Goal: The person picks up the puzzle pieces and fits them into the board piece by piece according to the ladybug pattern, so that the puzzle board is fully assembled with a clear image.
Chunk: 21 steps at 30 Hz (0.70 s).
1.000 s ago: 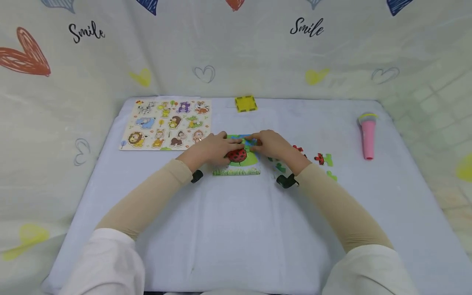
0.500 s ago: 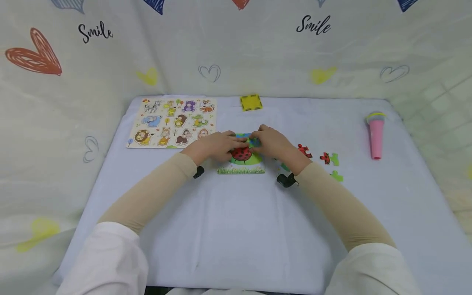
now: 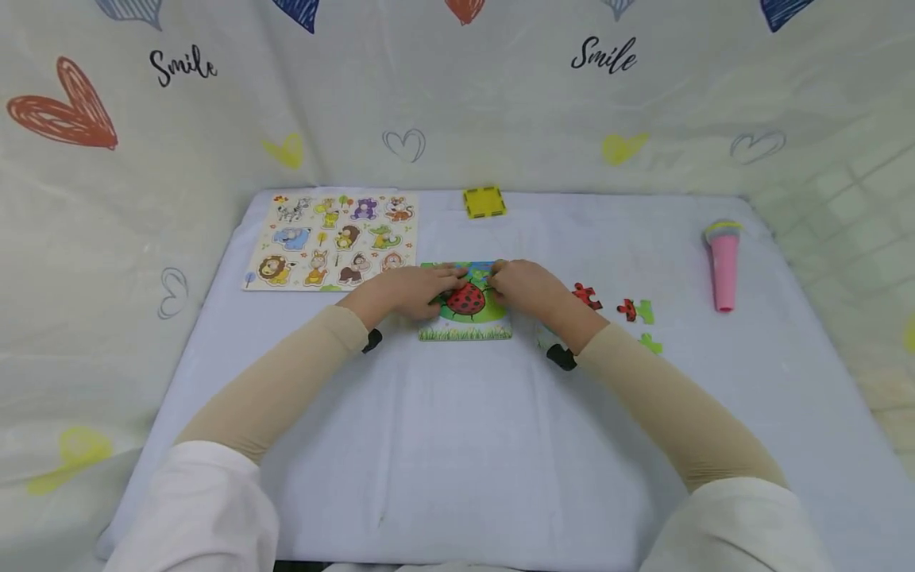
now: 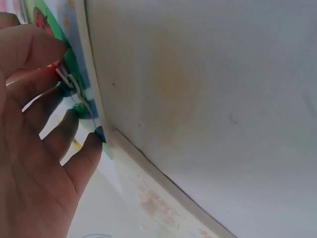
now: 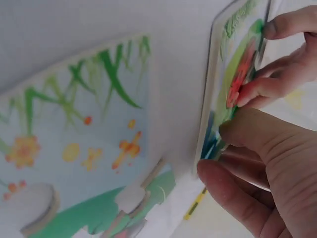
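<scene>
A ladybug jigsaw puzzle [image 3: 465, 334] lies in its tray at the middle of the table, grass strip toward the person. My left hand [image 3: 422, 291] reaches over its left side. In the left wrist view the fingers are spread and the fingertips [image 4: 94, 141] rest on the picture, where a piece edge stands slightly raised. My right hand [image 3: 527, 287] is at the upper right corner, thumb and forefinger pinching a small blue-green puzzle piece [image 5: 216, 147]. The fingers largely hide that piece. A second puzzle board [image 5: 94, 163] with gaps in its picture lies under the right wrist.
Loose red and green puzzle pieces [image 3: 635, 311] lie right of the right forearm. An animal peg board [image 3: 330, 242] sits back left, a yellow square tile [image 3: 484, 202] at the back edge, and a pink toy microphone [image 3: 724, 270] at the right.
My right hand has lowered slightly toward the person, its fingers now more bunched at the corner. My left hand has slid a little left, uncovering more of the ladybug puzzle.
</scene>
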Each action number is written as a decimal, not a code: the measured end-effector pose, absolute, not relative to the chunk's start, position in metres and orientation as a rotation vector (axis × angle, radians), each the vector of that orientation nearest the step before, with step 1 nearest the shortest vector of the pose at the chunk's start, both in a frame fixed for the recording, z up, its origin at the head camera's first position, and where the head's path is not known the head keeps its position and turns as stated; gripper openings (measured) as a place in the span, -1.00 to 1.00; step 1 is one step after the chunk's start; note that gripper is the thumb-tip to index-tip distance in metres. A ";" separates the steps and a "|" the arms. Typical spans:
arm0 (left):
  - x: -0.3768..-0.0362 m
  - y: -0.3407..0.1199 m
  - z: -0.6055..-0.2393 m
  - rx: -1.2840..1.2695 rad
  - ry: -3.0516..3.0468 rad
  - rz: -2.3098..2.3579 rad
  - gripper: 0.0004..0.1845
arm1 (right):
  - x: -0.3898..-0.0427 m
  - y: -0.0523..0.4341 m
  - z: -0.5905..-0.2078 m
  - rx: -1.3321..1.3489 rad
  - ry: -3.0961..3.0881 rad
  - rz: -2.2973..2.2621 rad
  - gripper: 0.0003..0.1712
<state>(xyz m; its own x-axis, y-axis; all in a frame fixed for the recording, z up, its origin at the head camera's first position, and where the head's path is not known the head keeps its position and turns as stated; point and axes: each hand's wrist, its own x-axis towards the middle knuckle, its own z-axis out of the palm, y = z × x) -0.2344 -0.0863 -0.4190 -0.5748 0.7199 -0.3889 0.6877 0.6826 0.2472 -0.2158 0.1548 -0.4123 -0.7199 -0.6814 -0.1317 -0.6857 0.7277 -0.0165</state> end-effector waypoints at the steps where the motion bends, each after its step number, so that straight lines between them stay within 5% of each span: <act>1: -0.234 -0.087 -0.419 1.091 2.432 0.091 -0.26 | -0.214 0.153 -0.411 -1.097 2.795 0.079 -0.73; 10: -0.233 -0.092 -0.422 1.099 2.413 0.126 -0.25 | -0.213 0.153 -0.413 -1.144 2.752 0.257 -0.59; 21: -0.232 -0.092 -0.419 1.091 2.393 0.177 -0.23 | -0.232 0.167 -0.420 -0.679 2.662 -0.578 -0.42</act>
<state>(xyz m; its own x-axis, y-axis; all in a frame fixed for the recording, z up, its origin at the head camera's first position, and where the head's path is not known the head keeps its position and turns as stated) -0.2323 -0.0920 -0.4195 -0.5537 0.7371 -0.3874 0.6719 0.6703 0.3150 -0.2319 0.1673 -0.4200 -0.8311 -0.5132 -0.2142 -0.3783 0.8041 -0.4587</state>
